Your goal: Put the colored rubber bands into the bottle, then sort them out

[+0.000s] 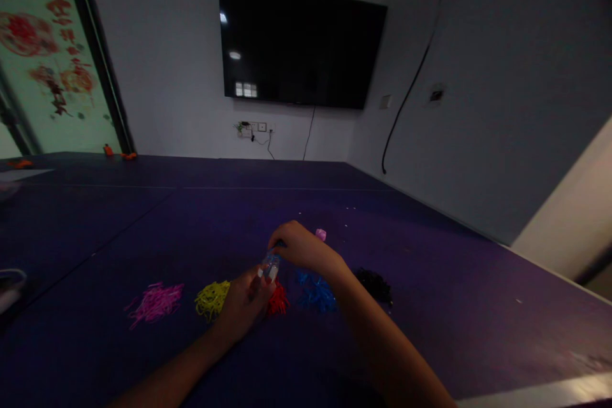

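Before you, a purple surface (229, 217) is carrying strand piles: pink strands (157, 303) are lying at ten o'clock, yellow strands (210, 299) at eleven, red strands (278, 301) at twelve, blue strands (318, 294) near one, black strands (375, 285) between one and two.

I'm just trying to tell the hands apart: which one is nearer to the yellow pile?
The left. The left hand is just beside the right edge of the yellow pile; the right hand is farther right and farther forward.
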### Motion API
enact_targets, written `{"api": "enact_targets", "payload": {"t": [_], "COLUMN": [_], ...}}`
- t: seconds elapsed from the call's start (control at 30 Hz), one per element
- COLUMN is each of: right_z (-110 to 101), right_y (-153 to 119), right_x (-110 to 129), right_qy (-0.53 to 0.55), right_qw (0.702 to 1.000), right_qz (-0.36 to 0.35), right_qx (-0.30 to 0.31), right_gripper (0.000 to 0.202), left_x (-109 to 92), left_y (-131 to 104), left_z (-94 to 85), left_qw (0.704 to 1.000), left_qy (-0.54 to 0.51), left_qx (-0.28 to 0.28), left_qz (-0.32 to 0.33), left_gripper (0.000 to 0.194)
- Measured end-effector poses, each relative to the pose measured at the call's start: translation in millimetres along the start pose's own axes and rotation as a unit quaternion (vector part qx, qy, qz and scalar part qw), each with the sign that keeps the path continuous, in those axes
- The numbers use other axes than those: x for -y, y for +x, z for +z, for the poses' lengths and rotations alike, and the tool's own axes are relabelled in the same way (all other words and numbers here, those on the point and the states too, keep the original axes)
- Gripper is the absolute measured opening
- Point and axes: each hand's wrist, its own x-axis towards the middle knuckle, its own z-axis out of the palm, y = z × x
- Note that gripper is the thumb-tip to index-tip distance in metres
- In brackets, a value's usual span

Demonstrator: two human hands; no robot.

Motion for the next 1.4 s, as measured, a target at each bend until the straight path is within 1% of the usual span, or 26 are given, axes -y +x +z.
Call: {"api": "enact_targets", "payload": {"t": [0.23, 0.4, 0.63, 0.73, 0.83, 0.93, 1.1, 1.27, 1.4], "right_z": [-1, -2, 3, 7, 12, 15, 16, 16, 12], "right_y": [1, 2, 4, 6, 8, 10, 10, 11, 9], "right_x": [-6, -11, -22, -28, -33, -35, -36, -36, -32], "right_qy": [0.044, 0.1, 0.161, 0.201, 0.262, 0.298, 0.302, 0.319, 0.338], "right_qw": [0.999, 0.994, 0.984, 0.972, 0.951, 0.935, 0.932, 0.926, 0.919], "right_qz": [0.001, 0.027, 0.068, 0.105, 0.151, 0.18, 0.187, 0.189, 0.191], "right_qx": [0.017, 0.032, 0.043, 0.058, 0.065, 0.067, 0.07, 0.066, 0.069], "right_gripper": [0.018, 0.012, 0.016, 0.013, 0.012, 0.013, 0.011, 0.015, 0.017], "left_x": [-1, -2, 0, -2, -4, -4, -2, 2, 1], "left_y": [0, 0, 0, 0, 0, 0, 0, 1, 1], "left_z": [-1.5, -1.1, -1.1, -1.2, -0.8, -0.2, 0.2, 0.1, -0.4], "left_qw": [1.0, 1.0, 0.999, 0.999, 0.999, 0.999, 1.0, 1.0, 1.0], "left_qy": [0.014, 0.008, 0.006, 0.021, 0.033, 0.033, 0.03, 0.03, 0.022], "left_qx": [0.015, 0.02, 0.017, 0.011, 0.008, 0.002, 0.003, 0.007, 0.006], "left_qz": [0.012, 0.017, 0.036, 0.031, 0.017, 0.008, 0.001, 0.003, 0.011], "left_gripper": [0.043, 0.041, 0.04, 0.043, 0.044, 0.045, 0.044, 0.044, 0.038]}}
